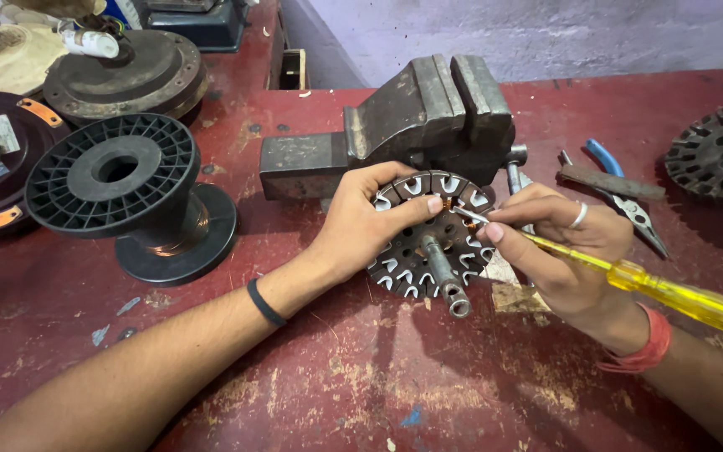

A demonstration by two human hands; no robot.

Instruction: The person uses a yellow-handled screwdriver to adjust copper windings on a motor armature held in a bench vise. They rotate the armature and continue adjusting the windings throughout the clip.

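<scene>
At the centre of the frame we hold a round, dark, slotted metal stator core with a steel shaft (433, 236), tilted up off the worn red counter (361, 377) just in front of the grey iron bench vise (416, 125). Our left hand (361, 222) is clamped on the core's left edge, the forefinger laid across its face. Our right hand (558, 238) is closed around a yellow-handled screwdriver (671, 293), whose thin tip rests at a slot near the core's upper right rim.

White paper liners sit in nearly every slot around the ring, so that part looks largely done to us. A little copper shows only at the slot under the tip; the other slots look bare of winding, so most of the work seems left.

A black plastic spool carrying copper wire (131, 192) stands at the left. A blue-handled pair of pliers (621, 188) lies at the right, and a second slotted core (717, 151) at the far right edge.
</scene>
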